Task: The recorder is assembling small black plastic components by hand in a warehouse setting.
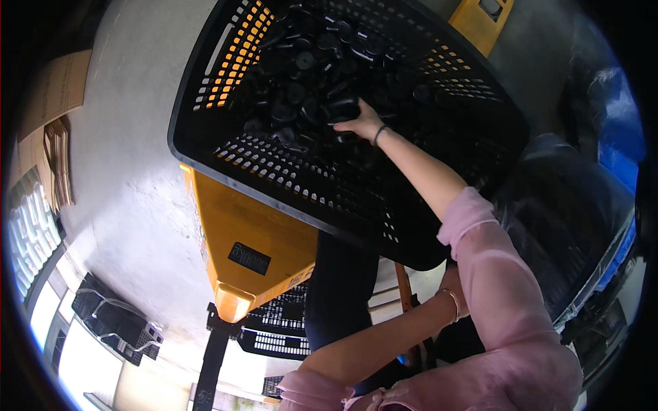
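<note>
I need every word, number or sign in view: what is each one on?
I don't copy out printing; here is where it stands.
Dark plate on the yellow pallet truck: light characters, upside down.
Truck's right edge: dark lettering, too unclear to read.
Dark handle: light marks, too small to read.
Black crate and black parts: none that I can make out.
</note>
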Tool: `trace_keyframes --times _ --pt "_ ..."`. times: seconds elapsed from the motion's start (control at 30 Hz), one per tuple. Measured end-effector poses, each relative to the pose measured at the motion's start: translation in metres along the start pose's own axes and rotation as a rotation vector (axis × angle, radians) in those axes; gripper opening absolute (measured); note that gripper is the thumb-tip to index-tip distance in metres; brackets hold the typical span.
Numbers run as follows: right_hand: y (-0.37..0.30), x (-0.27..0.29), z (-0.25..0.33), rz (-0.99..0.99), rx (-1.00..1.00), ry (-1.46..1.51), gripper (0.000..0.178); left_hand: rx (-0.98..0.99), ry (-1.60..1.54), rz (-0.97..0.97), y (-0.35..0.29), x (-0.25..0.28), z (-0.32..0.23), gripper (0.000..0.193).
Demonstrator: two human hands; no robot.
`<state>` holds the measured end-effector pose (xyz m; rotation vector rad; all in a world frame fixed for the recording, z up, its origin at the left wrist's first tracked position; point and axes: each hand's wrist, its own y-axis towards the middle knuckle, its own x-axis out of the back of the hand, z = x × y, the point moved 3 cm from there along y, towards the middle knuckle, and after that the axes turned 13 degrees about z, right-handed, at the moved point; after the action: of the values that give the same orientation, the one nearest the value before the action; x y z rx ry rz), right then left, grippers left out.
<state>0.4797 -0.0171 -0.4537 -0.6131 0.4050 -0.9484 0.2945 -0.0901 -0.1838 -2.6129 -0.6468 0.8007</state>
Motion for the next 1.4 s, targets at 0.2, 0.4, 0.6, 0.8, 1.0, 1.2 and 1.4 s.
trace_keyframes --times 0.2,0.4,0.6,0.8,1.0,1.2,1.4 --pt "-0.109 0.055 0.087 0.075 -0.107 0.400 0.062 0.171 0.526 0.088 0.006 0.005 -0.006 0.032" --pt "-0.272 0.042 0.174 0.041 0.230 0.198 0.049 0.127 -0.456 0.025 -0.023 0.034 0.014 0.049" --pt "-0.466 -0.059 0.196 0.225 0.419 -0.495 0.040 -0.340 -1.487 0.348 -0.162 -0.057 -0.018 0.079" --pt "-0.574 -0.150 0.148 0.315 0.703 -1.048 0.031 -0.522 -1.225 -0.017 -0.228 -0.153 0.010 0.070" --pt "-0.626 -0.177 0.124 0.342 0.956 -1.262 0.048 -0.747 -1.129 0.060 -0.239 -0.203 0.026 0.062" --pt "-0.673 -0.168 0.133 0.523 0.891 -1.233 0.038 -0.705 -0.844 0.041 -0.237 -0.222 0.031 0.055" --pt "-0.687 -0.178 0.138 0.446 0.879 -1.350 0.028 -0.632 -0.971 0.188 -0.227 -0.237 0.022 0.049"
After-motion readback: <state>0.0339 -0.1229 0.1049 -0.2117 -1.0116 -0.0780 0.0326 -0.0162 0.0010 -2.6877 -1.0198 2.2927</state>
